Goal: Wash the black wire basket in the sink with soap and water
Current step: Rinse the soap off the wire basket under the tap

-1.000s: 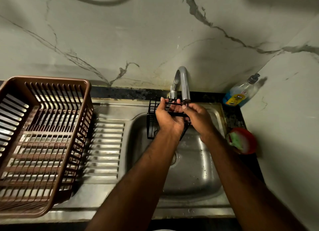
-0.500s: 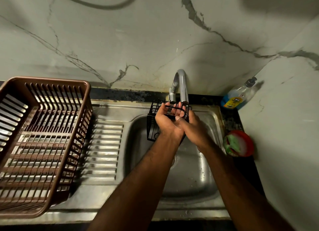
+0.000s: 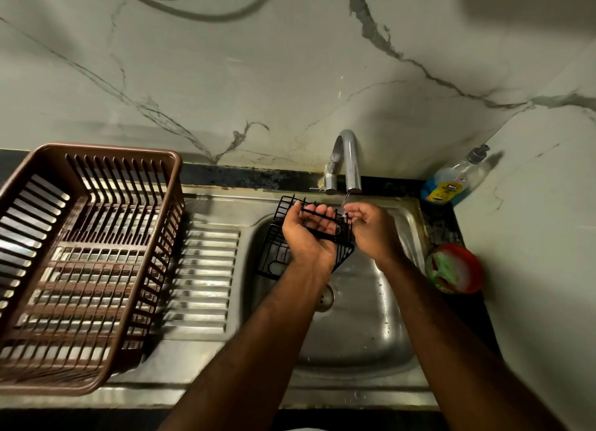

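Hands first: the left hand (image 3: 308, 237) grips the black wire basket (image 3: 274, 259), fingers curled over an upper wire. It holds the basket tilted above the sink (image 3: 371, 340) at centre frame, just under the tap (image 3: 350, 159). The right hand (image 3: 374, 229) sits at the basket's right edge with fingers curled and tips in a thin stream of water (image 3: 345, 201). Whether it pinches a wire cannot be determined.

Assessment: the step in hand appears to be rubbing the wires under the flow. No lather is visible, so soaping is judged incomplete.

Recommendations:
- Turn the basket in the left hand so each face passes under the narrow stream.
- Run the right fingertips along each wire and into the crossings, where residue is likely to lodge.
- Draw on the soap bottle (image 3: 451, 185) at right of frame and the green scrubber (image 3: 443, 269) in the red dish (image 3: 471, 269) beside the sink.

Risk: wet, thin wire may slip, so a firm hold on the rim is advised.
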Demonstrator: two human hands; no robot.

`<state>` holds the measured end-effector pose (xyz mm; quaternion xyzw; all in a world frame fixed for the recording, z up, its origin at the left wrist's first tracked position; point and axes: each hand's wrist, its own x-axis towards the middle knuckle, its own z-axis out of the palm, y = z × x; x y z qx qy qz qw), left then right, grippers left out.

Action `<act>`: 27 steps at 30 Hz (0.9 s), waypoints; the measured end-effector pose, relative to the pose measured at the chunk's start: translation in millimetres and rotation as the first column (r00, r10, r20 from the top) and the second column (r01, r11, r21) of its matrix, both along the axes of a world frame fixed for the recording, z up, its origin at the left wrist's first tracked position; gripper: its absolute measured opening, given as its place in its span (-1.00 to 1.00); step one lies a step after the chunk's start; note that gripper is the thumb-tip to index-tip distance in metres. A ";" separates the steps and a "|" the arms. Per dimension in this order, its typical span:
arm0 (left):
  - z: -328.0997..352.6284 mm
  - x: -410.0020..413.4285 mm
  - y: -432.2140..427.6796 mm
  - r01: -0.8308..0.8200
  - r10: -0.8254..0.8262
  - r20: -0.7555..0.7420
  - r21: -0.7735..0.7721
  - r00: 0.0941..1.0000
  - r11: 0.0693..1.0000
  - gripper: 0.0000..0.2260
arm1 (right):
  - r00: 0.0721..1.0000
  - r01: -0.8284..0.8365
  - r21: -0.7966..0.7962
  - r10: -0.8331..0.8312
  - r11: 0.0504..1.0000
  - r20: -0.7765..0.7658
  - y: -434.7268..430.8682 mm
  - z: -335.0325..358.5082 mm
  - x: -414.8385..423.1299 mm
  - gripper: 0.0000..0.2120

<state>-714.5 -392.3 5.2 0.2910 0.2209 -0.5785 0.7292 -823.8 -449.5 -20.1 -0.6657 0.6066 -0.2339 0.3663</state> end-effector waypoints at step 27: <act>19.2 15.8 -11.4 -0.139 0.131 -0.105 -0.072 0.986 0.988 -0.72 | 0.884 0.035 0.123 -0.088 0.992 0.459 -2.6 7.1 39.4 -0.63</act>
